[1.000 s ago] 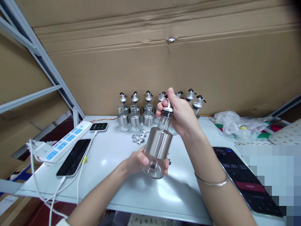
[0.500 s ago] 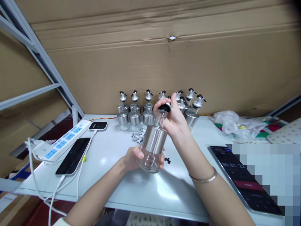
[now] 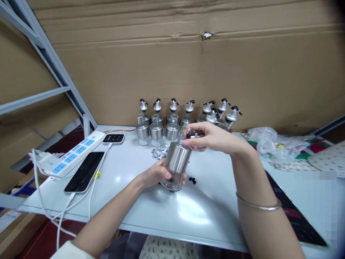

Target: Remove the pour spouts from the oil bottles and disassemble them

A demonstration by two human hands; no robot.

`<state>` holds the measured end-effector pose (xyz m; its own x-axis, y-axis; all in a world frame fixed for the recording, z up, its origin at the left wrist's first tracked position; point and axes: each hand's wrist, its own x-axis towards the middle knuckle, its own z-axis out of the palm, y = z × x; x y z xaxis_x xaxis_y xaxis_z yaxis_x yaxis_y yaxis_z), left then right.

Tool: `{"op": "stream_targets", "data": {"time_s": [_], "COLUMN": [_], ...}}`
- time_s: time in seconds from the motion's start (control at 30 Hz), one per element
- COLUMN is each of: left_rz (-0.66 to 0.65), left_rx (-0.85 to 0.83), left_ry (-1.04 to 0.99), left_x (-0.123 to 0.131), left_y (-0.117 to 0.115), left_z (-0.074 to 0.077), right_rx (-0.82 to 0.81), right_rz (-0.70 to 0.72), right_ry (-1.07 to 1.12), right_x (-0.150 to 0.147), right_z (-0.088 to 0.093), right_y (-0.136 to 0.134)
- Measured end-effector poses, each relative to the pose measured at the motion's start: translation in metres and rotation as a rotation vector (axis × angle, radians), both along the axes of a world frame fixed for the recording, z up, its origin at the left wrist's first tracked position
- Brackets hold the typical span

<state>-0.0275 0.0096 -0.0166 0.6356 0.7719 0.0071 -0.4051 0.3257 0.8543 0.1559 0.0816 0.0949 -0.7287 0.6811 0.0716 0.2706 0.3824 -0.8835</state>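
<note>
My left hand is wrapped round the lower part of a glass oil bottle with a brushed-metal sleeve. The bottle leans to the right above the table. Beside its clear neck, my right hand pinches a bottle pourer, whose black part shows between the fingers. The fingers hide most of the pourer, so whether it touches the neck I cannot tell. Behind are a front row of bottles with bare necks and several with silver pourers and black levers.
Grey clip-like parts and small black pieces lie on the white table. At left are a power strip, a phone with white cables and a small device. Plastic bags and another phone are at right.
My right hand has turned over and come down from the bottle's mouth to the right side of its neck. My left hand still holds the bottle. The view has shifted slightly.
</note>
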Motion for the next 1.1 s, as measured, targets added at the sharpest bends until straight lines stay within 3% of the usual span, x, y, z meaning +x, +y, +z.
{"op": "stream_targets", "data": {"time_s": [0.1,0.2,0.3,0.4,0.5,0.67,0.8,0.9,0.97,1.03,1.1], "left_rz": [0.103,0.429,0.835,1.061,1.183,1.399,1.460,1.529,1.364,1.034,0.898], "left_rx": [0.103,0.299,0.668,0.913,0.858,0.488,0.260,0.426,0.582,0.706,0.759], "left_ry": [0.051,0.154,0.533,0.840,0.851,0.758,0.693,0.660,0.548,0.417,0.402], "left_x": [0.001,-0.001,-0.005,-0.008,-0.010,-0.025,-0.037,-0.028,-0.010,0.011,0.028], "left_y": [-0.001,-0.001,0.001,0.004,0.009,0.027,0.042,0.035,0.011,-0.028,-0.074], "left_z": [0.007,0.011,0.007,0.001,-0.004,-0.015,-0.022,-0.011,0.006,0.024,0.037], "right_rx": [0.061,0.146,0.287,0.449,0.602,0.777,0.777,0.792,0.784,0.764,0.749], "right_rz": [-0.100,-0.239,-0.382,-0.530,-0.609,-0.658,-0.652,-0.644,-0.640,-0.641,-0.674], "right_ry": [0.072,0.188,0.233,0.149,-0.002,-0.219,-0.323,-0.348,-0.357,-0.356,-0.300], "right_x": [0.002,0.010,0.021,0.024,0.019,0.010,0.009,0.007,0.005,0.003,0.000], "right_z": [0.004,0.011,0.016,0.014,0.003,-0.025,-0.039,-0.047,-0.051,-0.054,-0.052], "right_y": [-0.002,-0.004,-0.005,0.000,0.012,0.038,0.049,0.053,0.055,0.056,0.056]}}
